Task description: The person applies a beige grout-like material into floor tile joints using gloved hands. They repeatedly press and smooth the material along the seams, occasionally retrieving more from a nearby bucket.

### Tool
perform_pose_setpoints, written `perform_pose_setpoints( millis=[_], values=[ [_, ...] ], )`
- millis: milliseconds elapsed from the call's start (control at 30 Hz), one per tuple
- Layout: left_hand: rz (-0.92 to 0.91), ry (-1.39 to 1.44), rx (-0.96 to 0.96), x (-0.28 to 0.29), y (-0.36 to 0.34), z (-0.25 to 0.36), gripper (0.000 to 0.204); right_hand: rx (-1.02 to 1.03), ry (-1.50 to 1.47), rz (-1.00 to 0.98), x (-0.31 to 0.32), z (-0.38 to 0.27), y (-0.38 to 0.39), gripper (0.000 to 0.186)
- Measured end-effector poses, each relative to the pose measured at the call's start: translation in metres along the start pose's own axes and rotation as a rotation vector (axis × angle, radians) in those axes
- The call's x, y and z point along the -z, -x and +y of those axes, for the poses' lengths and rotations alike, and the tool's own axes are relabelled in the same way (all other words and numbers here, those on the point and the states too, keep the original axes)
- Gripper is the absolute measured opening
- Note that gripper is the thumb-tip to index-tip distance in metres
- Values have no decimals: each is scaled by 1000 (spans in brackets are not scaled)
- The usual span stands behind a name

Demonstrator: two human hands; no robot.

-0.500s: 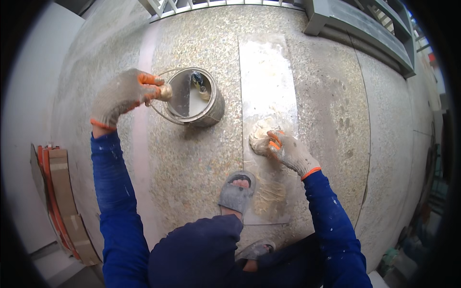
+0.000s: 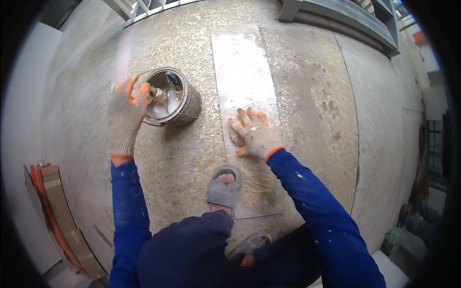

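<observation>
My left hand [image 2: 127, 108], in an orange-and-beige work glove, grips a beige-coated tool [image 2: 157, 94] held into the metal bucket [image 2: 190, 108]. The bucket holds milky liquid [image 2: 165, 106] and another dark-topped item [image 2: 174, 81], too small to identify. My gloved right hand [image 2: 257, 132] presses down with spread, bent fingers over a lumpy beige wad [image 2: 234, 137], partly hidden, on a long pale board [image 2: 242, 67] lying on the speckled floor [image 2: 312, 120]. The board has white smears at its far part and tan smears near my feet.
My sandalled feet [image 2: 223, 192] are at the board's near end. A grey metal frame [image 2: 336, 29] and white railing [image 2: 144, 9] stand at the back. Cardboard with orange strips [image 2: 62, 201] lies along the left wall [image 2: 33, 115]. Dim objects [image 2: 418, 211] line the right side.
My left hand has turned more upright, the tool now down inside the bucket. My right hand has shifted up over the wad, its fingers more spread. The view has shifted slightly.
</observation>
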State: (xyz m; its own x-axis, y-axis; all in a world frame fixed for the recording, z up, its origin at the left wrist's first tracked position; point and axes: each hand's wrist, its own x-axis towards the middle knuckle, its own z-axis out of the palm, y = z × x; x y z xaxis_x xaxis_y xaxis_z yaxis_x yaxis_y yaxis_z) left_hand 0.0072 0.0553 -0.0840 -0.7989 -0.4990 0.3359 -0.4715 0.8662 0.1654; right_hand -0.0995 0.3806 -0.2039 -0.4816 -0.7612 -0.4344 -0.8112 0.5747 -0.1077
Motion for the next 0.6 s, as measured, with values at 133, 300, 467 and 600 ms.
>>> perform_pose_setpoints(
  millis=[133,300,467,600],
  values=[
    [-236,661,4,-10,49,28,37,11,-58,-8,-13,-8,-11,65],
    [-893,915,168,-79,116,74,35,-168,-243,45,-19,-18,-14,32],
    [-900,961,205,-124,166,58,44,-345,-563,136,-21,-3,17,31],
    [-898,933,246,-134,169,55,46,-216,-279,233,-10,-2,5,58]
  ],
)
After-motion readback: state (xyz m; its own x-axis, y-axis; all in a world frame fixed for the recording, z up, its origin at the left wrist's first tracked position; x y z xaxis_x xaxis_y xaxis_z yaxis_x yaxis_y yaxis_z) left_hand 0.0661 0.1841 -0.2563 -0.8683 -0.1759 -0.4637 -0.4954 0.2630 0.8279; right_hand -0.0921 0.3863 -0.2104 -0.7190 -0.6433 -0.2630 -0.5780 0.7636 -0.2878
